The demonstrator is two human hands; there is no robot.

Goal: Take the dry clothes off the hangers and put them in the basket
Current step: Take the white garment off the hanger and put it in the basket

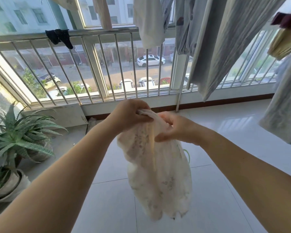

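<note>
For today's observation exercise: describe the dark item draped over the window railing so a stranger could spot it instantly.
Find the metal railing across the window, then follow its top bar left. A pair of dark socks hangs over it. Every other garment is pale and hangs from above; these alone are near-black and sit on the rail.

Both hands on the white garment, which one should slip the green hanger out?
Probably right. The right hand grips the white garment on the side where the green hanger peeks out just below it. The left hand pinches the top edge, well placed to keep its grip.
</note>
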